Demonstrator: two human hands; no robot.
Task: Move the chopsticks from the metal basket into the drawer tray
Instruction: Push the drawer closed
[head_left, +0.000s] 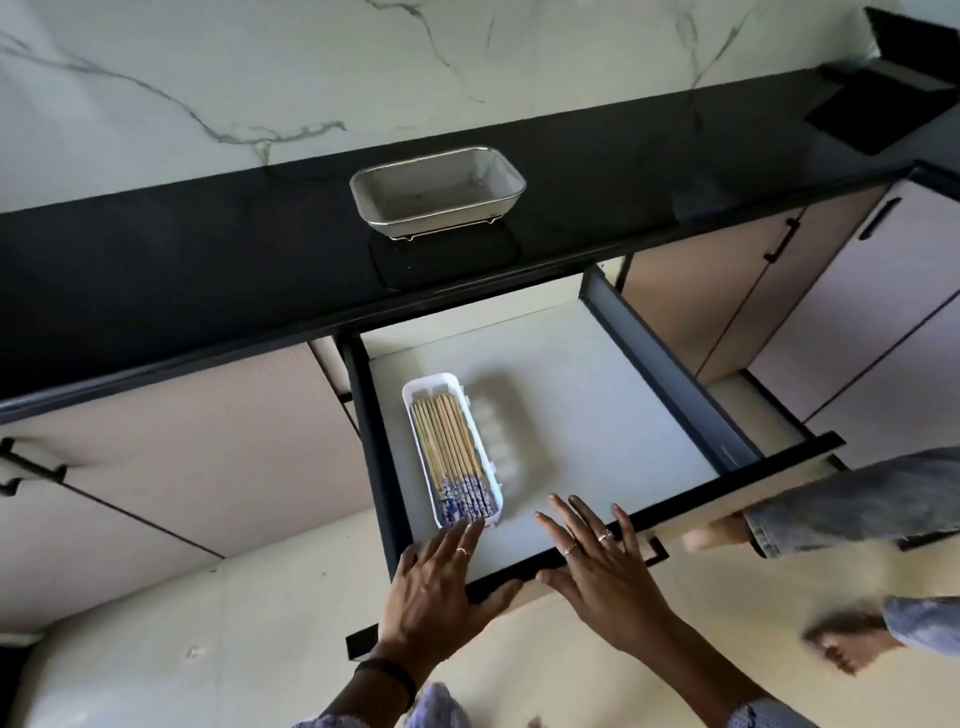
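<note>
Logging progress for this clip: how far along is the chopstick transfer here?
Done: the metal mesh basket on the black counter looks empty, and the wooden chopsticks with blue patterned ends lie in the white plastic tray inside the open drawer. In hand: nothing; the left hand and right hand rest at the drawer's front edge. Left: probably only closing it.

Both forearms reach in from six o'clock toward twelve. The left hand (434, 582) lies palm down, fingers (470, 535) loosely spread and pointing to one o'clock, thumb out toward three; it wears one ring and a dark wristband. The right hand (605, 569) is also flat and empty, fingers (563, 514) fanned toward eleven o'clock, thumb toward nine, two rings showing.
</note>
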